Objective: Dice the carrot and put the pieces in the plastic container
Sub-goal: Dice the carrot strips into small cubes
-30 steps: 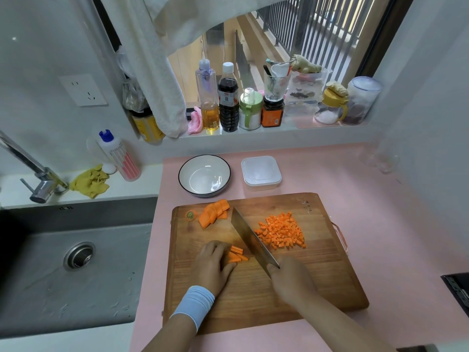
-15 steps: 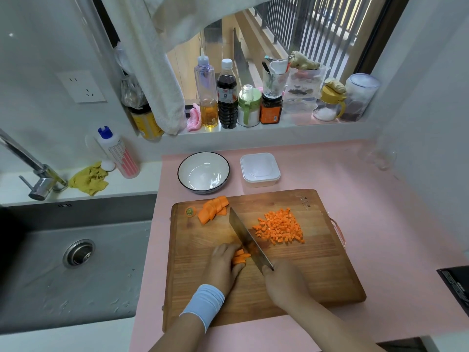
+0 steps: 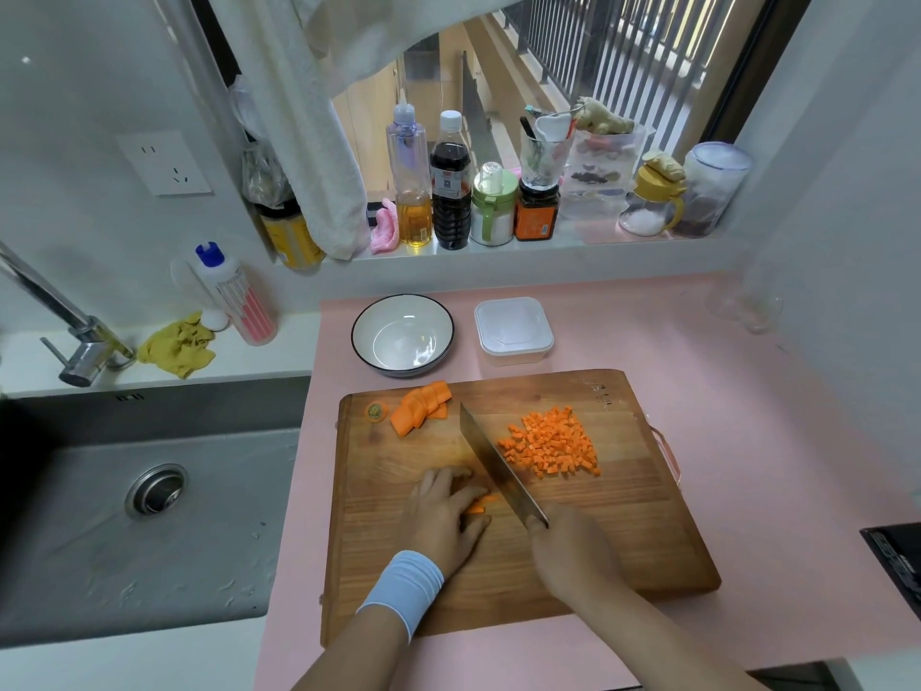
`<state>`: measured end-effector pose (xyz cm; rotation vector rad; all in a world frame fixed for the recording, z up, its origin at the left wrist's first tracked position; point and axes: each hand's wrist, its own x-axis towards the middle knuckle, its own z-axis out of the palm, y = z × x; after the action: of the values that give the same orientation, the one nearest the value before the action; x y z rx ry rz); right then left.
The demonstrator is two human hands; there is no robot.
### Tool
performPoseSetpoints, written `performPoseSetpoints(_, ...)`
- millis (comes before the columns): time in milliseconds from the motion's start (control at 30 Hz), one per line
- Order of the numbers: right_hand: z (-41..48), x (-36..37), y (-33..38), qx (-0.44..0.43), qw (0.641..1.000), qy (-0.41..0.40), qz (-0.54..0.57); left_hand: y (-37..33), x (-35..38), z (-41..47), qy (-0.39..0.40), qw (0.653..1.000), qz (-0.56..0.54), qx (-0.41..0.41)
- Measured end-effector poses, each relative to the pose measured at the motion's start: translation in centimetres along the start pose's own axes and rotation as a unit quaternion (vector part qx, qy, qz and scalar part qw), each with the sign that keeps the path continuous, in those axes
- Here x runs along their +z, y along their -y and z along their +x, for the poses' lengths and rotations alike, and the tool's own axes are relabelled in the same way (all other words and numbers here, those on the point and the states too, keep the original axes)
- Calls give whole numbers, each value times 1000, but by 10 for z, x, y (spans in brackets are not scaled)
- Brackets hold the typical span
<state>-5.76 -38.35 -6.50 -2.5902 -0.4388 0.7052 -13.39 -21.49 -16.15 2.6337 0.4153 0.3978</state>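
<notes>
Wooden board [image 3: 623, 541] with small, even, bright-orange carrot dice [image 3: 548, 443]

Two bare forearms reach in from the bottom of the view, crossing the near edge of a rectangular wooden cutting board [image 3: 648, 541]. The left hand [image 3: 446, 513] lies palm down near the middle of the board. Its fingers are bent and bunched, holding down short orange carrot strips [image 3: 481, 503] that peek out past the fingertips. A pale blue elastic wristband [image 3: 403, 591] wraps the left wrist. The right hand [image 3: 573, 558], nearer the board's near edge, grips a broad steel cleaver [image 3: 498, 466], with the handle hidden inside the fist. The blade slants toward the far edge, just beside the left fingertips. The hands are close together but apart.
</notes>
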Motion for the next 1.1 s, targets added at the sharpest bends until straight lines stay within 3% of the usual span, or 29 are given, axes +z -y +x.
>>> performPoseSetpoints(433,4,-8,-3,1,1000,-5,13,-19,9,20,3,996,83,40)
performPoseSetpoints(700,7,-12,0,-7,1000,-2,4,-19,5,19,35,999,33,9)
performPoseSetpoints(800,7,-13,1,-11,1000,4,5,-18,-5,31,1,992,-76,-97)
performPoseSetpoints(900,6,-12,3,-8,1000,14,12,-11,-20,43,-30,956,-192,-220)
performPoseSetpoints(967,6,-11,4,-8,1000,16,11,-5,-29,48,-15,968,-158,-195)
performPoseSetpoints(1100,7,-10,8,-9,1000,18,10,-4,-30,42,119,987,-36,-97)
